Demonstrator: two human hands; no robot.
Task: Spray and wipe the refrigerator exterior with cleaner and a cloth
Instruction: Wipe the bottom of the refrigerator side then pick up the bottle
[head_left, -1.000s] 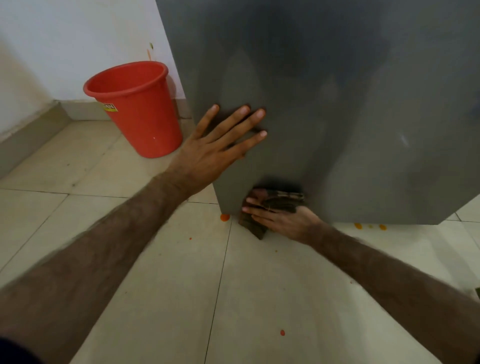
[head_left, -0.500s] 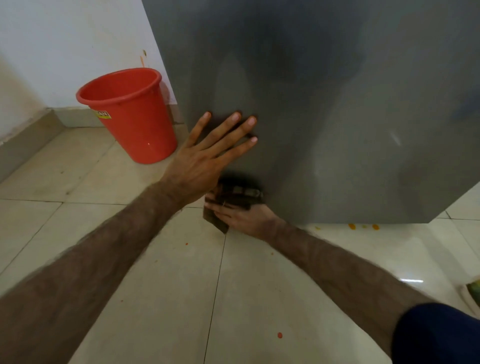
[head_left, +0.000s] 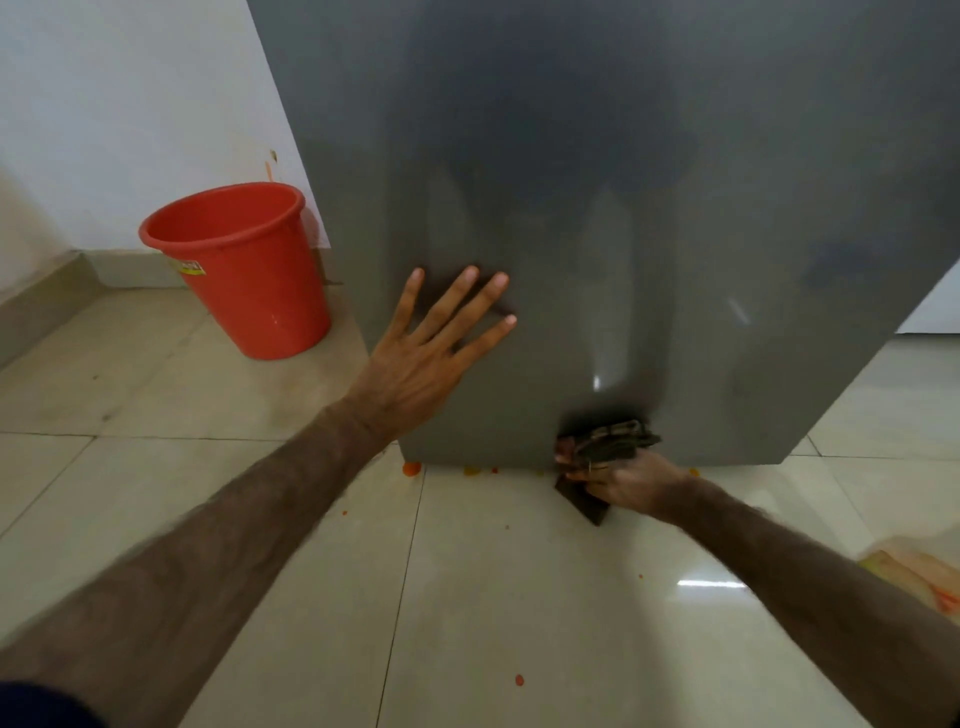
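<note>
The grey refrigerator (head_left: 649, 208) fills the upper middle and right of the view, its flat side facing me. My left hand (head_left: 431, 353) rests flat on this panel near its lower left corner, fingers spread and straight. My right hand (head_left: 628, 480) grips a dark bunched cloth (head_left: 610, 447) and presses it against the bottom edge of the panel, just above the floor. A corner of the cloth hangs below the hand. No spray bottle is in view.
A red plastic bucket (head_left: 244, 265) stands on the tiled floor to the left, beside the refrigerator and against the white wall (head_left: 114, 104). Small orange spots (head_left: 412, 468) dot the floor along the refrigerator's base. An orange-stained patch (head_left: 919, 571) lies at the right edge.
My right hand has slid the cloth to the right along the bottom edge of the panel. My left hand stays flat on the panel.
</note>
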